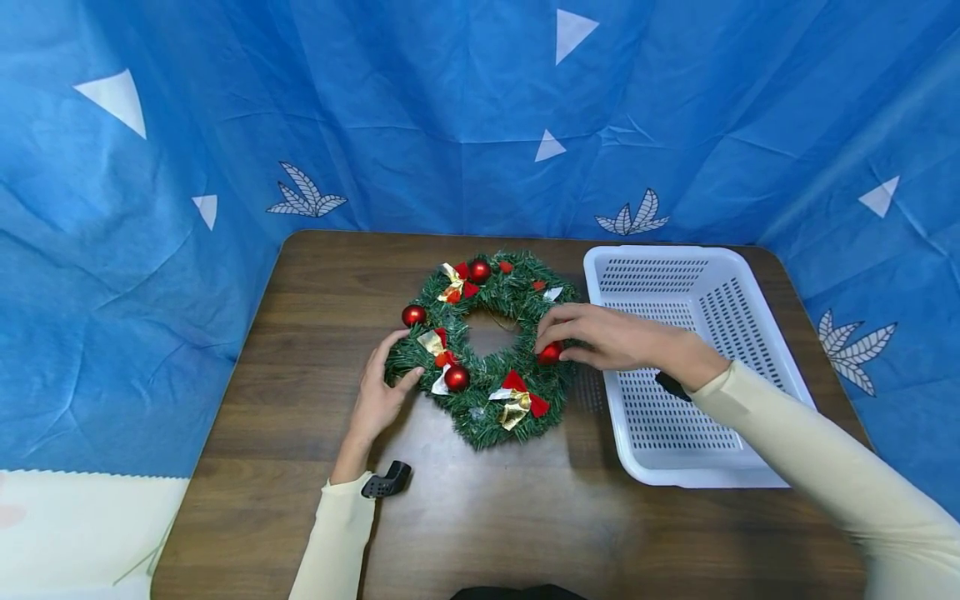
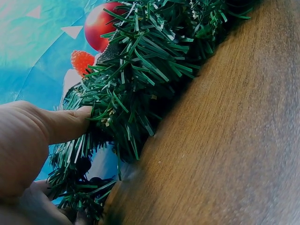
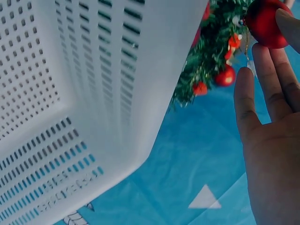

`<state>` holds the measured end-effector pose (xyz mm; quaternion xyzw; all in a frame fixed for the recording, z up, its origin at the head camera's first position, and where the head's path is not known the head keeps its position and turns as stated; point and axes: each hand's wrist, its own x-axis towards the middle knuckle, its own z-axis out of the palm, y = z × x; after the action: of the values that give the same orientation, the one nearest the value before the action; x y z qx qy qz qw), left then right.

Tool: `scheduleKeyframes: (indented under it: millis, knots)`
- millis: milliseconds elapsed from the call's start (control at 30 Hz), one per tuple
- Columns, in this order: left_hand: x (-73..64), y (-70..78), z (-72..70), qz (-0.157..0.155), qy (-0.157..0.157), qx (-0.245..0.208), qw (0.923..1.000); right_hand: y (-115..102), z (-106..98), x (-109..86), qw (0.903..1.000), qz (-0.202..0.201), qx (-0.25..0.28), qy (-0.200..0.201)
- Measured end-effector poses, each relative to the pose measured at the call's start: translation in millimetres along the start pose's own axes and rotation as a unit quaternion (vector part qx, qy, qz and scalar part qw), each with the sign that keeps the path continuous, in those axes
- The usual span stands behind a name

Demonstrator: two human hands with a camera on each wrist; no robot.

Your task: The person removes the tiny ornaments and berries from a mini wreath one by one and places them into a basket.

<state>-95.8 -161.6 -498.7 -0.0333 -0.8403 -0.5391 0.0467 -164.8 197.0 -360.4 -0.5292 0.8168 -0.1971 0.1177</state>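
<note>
A green Christmas wreath (image 1: 480,429) lies on the table, trimmed with red balls and red, gold and silver bows (image 1: 516,402). At its left edge my left hand (image 1: 378,402) grips the branches; in the left wrist view the thumb (image 2: 70,124) presses against the greenery. On the wreath's right side, my right hand (image 1: 617,335) pinches a shiny red ball ornament (image 1: 550,354) between thumb and fingertips. The right wrist view shows this ball (image 3: 268,24) up close, with a thin gold string hanging near it.
A white slotted plastic basket (image 1: 705,477) stands right of the wreath, under my right forearm. Brown wooden table (image 1: 285,417) surrounds the wreath. A blue patterned cloth (image 1: 450,108) hangs behind and at the sides.
</note>
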Motion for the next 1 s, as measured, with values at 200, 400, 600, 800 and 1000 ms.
scheduleKeyframes:
  millis: [200, 400, 600, 800, 1000]
  knots:
    - [0.3, -0.9, 0.5, 0.009, 0.004, 0.005, 0.9999, 5.4, -5.5, -6.9, 0.9996, 0.024, -0.007, 0.014]
    - [0.0, -2.0, 1.4, 0.003, 0.003, 0.003, 1.0000, 11.2, -14.0, -14.2, 0.9987, 0.042, -0.017, 0.023]
    - [0.2, -2.4, 1.1, -0.002, 0.003, 0.000, 1.0000, 21.1, -24.1, -23.5, 0.9975, 0.052, -0.013, 0.047]
    - [0.5, -1.8, 0.5, -0.007, 0.000, 0.000, 1.0000, 33.8, -30.9, -34.3, 0.9944, 0.070, -0.024, 0.075]
    - [0.5, -1.4, 0.7, -0.005, 0.003, -0.002, 1.0000, 43.9, -36.4, -42.9, 0.9905, 0.100, -0.030, 0.089]
